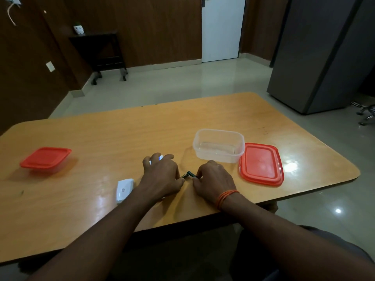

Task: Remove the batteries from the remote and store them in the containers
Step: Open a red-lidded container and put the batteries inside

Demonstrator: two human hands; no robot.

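Note:
My left hand [161, 173] lies over the white remote [160, 158], of which only a white and blue tip shows past my fingers. My right hand [213, 180] sits beside it, fingers pinched. Between the two hands, small dark green batteries [188, 175] form a V on the table, and both hands' fingertips touch them. The remote's white back cover [124, 189] lies to the left of my left wrist. An open clear container [218, 146] stands just beyond my right hand, with its red lid [261, 164] flat on the table to its right.
A second clear container with its red lid on [45, 159] stands at the table's left. The wooden table [101, 138] has a rounded far edge. Beyond it are the floor, a dark side table, a white door and a grey cabinet at right.

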